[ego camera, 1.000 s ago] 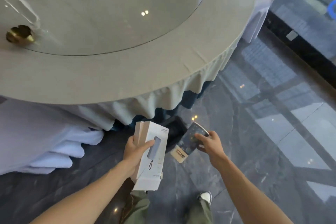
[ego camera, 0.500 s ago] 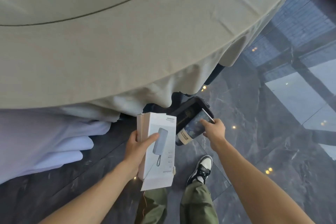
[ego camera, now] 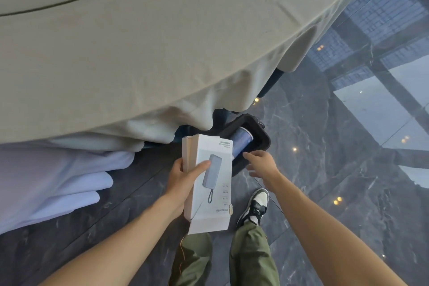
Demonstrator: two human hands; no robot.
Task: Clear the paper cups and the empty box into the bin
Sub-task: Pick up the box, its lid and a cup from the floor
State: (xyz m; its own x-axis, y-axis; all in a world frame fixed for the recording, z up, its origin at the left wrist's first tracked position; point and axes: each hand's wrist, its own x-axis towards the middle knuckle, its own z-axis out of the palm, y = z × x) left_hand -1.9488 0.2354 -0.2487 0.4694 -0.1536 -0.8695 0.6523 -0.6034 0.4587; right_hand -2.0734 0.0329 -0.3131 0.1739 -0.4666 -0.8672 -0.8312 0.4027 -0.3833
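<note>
**Cup in the bin, box in my left grip**

The round counter draped in a beige-grey cloth [ego camera: 139,58] is filling the upper left of my view, its skirt hanging in folds down to the dark marbled stone floor [ego camera: 325,169], which is reflecting pale window shapes on the right. Pale lavender folded fabric [ego camera: 53,181] is bulging out below the skirt on the left. My two bare forearms are reaching forward over my olive-green trousers [ego camera: 250,260] and one black-and-white sneaker [ego camera: 255,204].

The black rectangular plastic bin [ego camera: 262,144] is sitting on the floor just under the edge of the skirt. The dark blue patterned paper cup [ego camera: 241,144] is lying tilted inside it, partly hidden behind the box.

My left hand [ego camera: 183,179] is gripping the tall white cardboard box printed with a grey power bank [ego camera: 209,183], thumb across its front and fingers behind, holding it upright just beside the bin, its lower flap hanging open. My right hand [ego camera: 262,162] is hovering at the near rim of the bin, its grip loose, fingers spread, holding nothing; the fingertips are close to the cup, though I cannot tell whether they are touching it.
</note>
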